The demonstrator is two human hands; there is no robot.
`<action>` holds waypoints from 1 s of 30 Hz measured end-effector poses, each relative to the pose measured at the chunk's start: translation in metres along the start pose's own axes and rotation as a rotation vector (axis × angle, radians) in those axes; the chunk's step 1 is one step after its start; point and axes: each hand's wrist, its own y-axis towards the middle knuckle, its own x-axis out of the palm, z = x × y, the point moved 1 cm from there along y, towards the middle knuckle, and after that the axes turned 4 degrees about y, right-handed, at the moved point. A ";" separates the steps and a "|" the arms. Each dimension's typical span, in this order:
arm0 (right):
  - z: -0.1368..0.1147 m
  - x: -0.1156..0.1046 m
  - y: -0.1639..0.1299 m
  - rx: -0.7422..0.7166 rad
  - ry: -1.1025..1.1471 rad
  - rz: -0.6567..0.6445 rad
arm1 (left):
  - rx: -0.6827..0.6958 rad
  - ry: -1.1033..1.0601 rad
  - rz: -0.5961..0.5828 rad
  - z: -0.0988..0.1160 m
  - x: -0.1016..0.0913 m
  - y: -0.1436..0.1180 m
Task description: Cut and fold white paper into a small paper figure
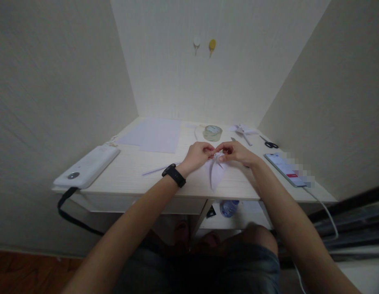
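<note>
Head view: the left hand [198,155] and right hand [235,152] meet fingertip to fingertip, both pinching the top of a folded white paper shape [215,173] lying on the pale wooden counter [131,171]; a clear tape roll [212,132] sits just beyond; black-handled scissors [270,143] lie to the right.

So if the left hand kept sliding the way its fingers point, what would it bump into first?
Most likely the right hand: the left hand points right, fingertips almost meeting over the folded white paper piece.
</note>
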 end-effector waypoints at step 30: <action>0.006 0.004 0.002 -0.012 0.147 0.095 | -0.114 -0.075 0.107 -0.007 0.003 0.006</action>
